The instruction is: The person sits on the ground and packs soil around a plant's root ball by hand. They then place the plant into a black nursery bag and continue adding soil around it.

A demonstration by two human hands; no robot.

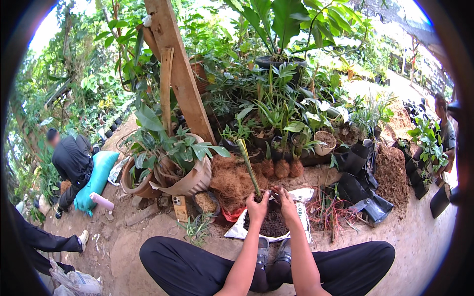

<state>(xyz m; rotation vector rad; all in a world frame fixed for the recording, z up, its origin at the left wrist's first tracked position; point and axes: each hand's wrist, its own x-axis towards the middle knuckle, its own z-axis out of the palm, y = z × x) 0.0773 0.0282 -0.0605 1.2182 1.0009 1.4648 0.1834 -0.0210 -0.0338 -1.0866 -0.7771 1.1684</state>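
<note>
Over an opened white sack [304,222] of dark soil [272,220], my two hands are close together. My left hand [257,206] is closed round the lower end of a thick green plant cutting [249,166]. The cutting leans up to the left, and its top is yellowish and cut off. Right beside it, my right hand [287,203] has its fingers bent together near the base of the cutting. Whatever these fingers hold, if anything, is hidden. Brown coconut fibre [232,180] lies heaped just beyond my left hand.
Potted plants [180,180] and a slanting wooden post [185,74] stand ahead. A phone [180,208] leans at the left. Black plant bags [355,160], reddish strings [326,213] and a brown heap [391,177] lie right. People [73,158] are at both sides.
</note>
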